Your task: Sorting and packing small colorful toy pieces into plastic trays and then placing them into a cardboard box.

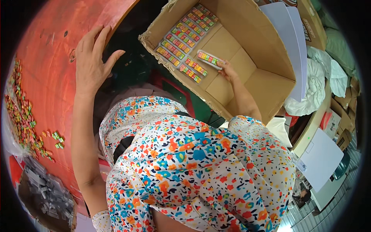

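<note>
My right hand [228,72] reaches down into a big open cardboard box [261,33]. Its fingers grip one end of a clear plastic pack of candies [207,57], a long strip of small red, yellow and green wrapped pieces. Rows of similar candy packs [181,36] lie side by side along the box's left part, and a shorter pair sits nearest to me. On the edge of the red table rests my left hand [92,63], empty, with its thumb spread away from the fingers.
Loose wrapped candies [24,120] are heaped at the far left of the red table [54,89]. Below them stands a carton of clear plastic cases [44,189]. Right of the big box are white sheets [284,31], a white plastic bag [309,92] and a white board [320,158].
</note>
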A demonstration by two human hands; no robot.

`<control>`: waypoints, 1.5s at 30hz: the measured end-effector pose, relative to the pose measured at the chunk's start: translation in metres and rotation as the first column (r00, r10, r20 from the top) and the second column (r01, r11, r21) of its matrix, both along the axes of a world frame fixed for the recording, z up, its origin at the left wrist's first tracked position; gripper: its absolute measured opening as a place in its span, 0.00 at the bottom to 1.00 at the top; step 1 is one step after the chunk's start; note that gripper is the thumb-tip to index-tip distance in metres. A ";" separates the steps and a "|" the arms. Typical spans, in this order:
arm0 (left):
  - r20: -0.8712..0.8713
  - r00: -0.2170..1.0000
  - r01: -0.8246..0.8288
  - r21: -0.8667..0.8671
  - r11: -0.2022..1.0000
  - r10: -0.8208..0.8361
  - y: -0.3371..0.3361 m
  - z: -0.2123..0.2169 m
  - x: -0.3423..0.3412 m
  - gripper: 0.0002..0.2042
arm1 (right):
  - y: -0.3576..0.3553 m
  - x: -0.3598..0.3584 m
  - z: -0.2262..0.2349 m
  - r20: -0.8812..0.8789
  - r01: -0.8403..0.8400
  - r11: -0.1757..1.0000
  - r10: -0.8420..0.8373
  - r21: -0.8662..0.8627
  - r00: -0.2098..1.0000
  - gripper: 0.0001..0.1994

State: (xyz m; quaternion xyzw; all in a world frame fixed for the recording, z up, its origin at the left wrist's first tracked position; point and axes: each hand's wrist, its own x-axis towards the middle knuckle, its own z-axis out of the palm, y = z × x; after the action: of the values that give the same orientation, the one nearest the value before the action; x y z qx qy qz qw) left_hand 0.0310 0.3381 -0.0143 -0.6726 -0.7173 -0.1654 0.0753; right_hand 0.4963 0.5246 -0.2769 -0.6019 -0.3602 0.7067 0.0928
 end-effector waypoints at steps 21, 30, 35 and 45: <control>0.070 0.998 -0.010 0.006 1.000 0.009 0.000 0.007 0.002 0.32 | -0.021 -0.034 -0.046 0.737 -0.800 0.317 0.319 0.510 0.596 0.26; 0.268 0.963 -0.005 0.085 0.996 -0.018 -0.014 0.009 0.008 0.28 | 0.067 -0.176 0.182 0.169 -0.185 0.109 0.146 0.977 0.975 0.12; 0.294 0.956 0.003 0.084 0.996 -0.027 -0.005 0.005 0.008 0.25 | 0.133 -0.339 0.265 0.382 -0.241 -0.382 0.353 0.892 0.854 0.18; 0.286 0.958 -0.003 0.073 0.997 -0.018 0.002 0.008 0.013 0.26 | 0.168 -0.463 0.274 0.874 -0.659 -0.580 0.245 0.479 0.421 0.36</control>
State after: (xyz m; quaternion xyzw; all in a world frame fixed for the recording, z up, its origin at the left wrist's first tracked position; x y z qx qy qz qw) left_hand 0.0438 0.3403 -0.0062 -0.6410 -0.7117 -0.2875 -0.0054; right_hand 0.0329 0.6926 -0.0027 -0.1095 -0.9923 0.0094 0.0565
